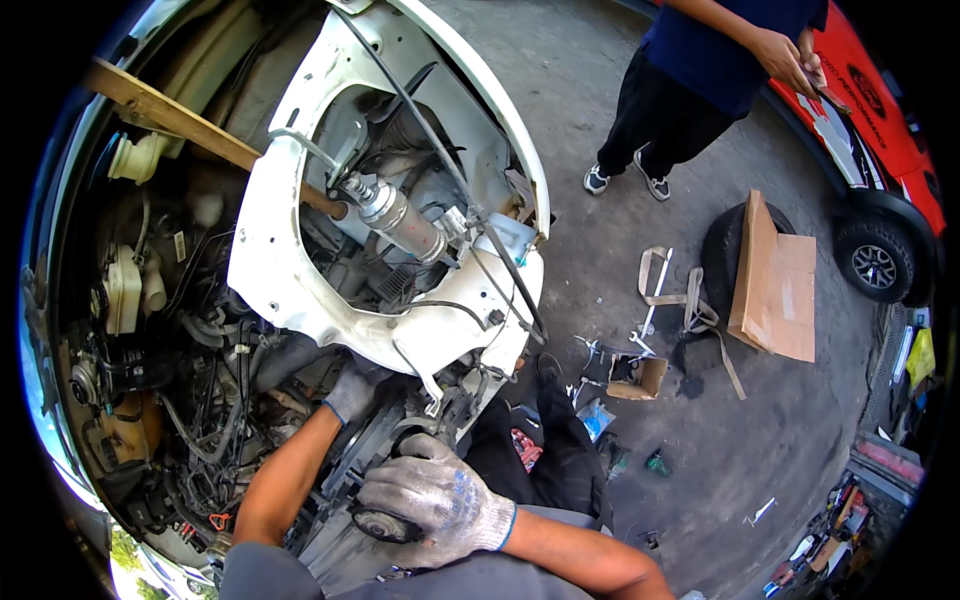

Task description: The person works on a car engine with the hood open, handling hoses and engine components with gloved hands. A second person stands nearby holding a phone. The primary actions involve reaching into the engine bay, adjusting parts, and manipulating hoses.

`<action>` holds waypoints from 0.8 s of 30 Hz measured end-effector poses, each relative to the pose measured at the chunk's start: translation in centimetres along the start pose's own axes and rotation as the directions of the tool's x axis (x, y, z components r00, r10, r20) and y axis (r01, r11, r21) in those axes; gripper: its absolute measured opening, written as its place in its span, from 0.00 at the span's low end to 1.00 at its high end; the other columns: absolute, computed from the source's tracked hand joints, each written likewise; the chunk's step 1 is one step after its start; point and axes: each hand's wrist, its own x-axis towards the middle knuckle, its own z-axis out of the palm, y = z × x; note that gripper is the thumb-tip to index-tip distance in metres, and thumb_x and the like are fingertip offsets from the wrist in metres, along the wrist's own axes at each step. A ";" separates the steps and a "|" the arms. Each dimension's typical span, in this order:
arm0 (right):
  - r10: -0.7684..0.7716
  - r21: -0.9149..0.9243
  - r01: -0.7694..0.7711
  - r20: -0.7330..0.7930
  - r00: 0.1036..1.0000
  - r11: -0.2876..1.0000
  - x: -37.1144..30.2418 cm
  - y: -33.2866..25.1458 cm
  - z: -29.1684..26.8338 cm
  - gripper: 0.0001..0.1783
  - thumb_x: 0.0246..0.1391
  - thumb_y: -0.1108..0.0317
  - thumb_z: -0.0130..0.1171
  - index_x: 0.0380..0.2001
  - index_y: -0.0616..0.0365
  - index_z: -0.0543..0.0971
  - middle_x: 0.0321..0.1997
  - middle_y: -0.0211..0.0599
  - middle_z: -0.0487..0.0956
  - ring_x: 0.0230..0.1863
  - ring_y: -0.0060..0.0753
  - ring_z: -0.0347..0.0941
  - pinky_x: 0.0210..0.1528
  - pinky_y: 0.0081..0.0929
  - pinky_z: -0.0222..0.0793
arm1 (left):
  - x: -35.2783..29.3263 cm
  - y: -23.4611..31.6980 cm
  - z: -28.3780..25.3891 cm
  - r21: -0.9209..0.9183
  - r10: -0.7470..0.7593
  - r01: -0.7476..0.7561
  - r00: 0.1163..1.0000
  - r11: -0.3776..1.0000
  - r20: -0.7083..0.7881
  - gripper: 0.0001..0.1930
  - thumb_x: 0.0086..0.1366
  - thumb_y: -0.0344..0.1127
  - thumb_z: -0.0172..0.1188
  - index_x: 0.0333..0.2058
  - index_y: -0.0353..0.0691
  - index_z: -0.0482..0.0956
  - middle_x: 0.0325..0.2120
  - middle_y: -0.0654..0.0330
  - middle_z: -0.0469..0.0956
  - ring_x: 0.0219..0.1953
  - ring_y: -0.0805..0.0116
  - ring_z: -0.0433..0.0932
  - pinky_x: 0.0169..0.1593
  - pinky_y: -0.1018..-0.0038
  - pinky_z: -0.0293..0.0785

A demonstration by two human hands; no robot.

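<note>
My left hand, in a grey work glove, reaches into the engine bay under the edge of the white body panel. Its fingers are hidden among dark parts there. My right hand, gloved too, is closed round a black part with a rounded end at the vehicle's front edge. What kind of part it is cannot be made out. Around my left arm lie hoses and wiring. Above the panel's opening sits a silver cylinder, tilted, with a metal rod at its upper end.
A wooden bar crosses the bay. On the floor to the right are a tyre, cardboard, a strap, wrenches and a small open box. Another person stands near a red vehicle.
</note>
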 end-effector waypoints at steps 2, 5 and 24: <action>0.008 -0.004 -0.008 0.015 1.000 1.000 -0.1 -0.2 0.0 0.43 0.45 0.45 0.85 0.62 0.56 0.86 0.60 0.43 0.88 0.57 0.47 0.87 0.65 0.53 0.75 | 0.4 1.2 -1.5 -0.170 -0.062 0.074 0.995 0.983 0.073 0.34 0.86 0.50 0.53 0.83 0.43 0.64 0.82 0.50 0.66 0.83 0.52 0.65 0.86 0.53 0.63; 0.016 0.004 -0.016 0.028 0.999 1.000 0.2 -0.7 -0.2 0.42 0.45 0.47 0.84 0.61 0.56 0.85 0.59 0.44 0.88 0.56 0.47 0.87 0.66 0.53 0.74 | 0.6 2.5 -3.7 -0.372 -0.086 0.151 0.979 0.916 0.187 0.33 0.88 0.51 0.47 0.83 0.44 0.64 0.83 0.51 0.65 0.83 0.53 0.66 0.85 0.52 0.64; 0.007 -0.022 -0.007 0.002 1.000 1.000 1.2 -1.6 0.2 0.36 0.45 0.52 0.86 0.56 0.55 0.86 0.55 0.41 0.90 0.54 0.46 0.89 0.65 0.53 0.75 | -3.4 -2.6 -6.5 0.854 -0.009 0.166 0.983 0.493 -0.186 0.21 0.80 0.40 0.60 0.65 0.39 0.84 0.60 0.37 0.87 0.66 0.38 0.85 0.70 0.50 0.81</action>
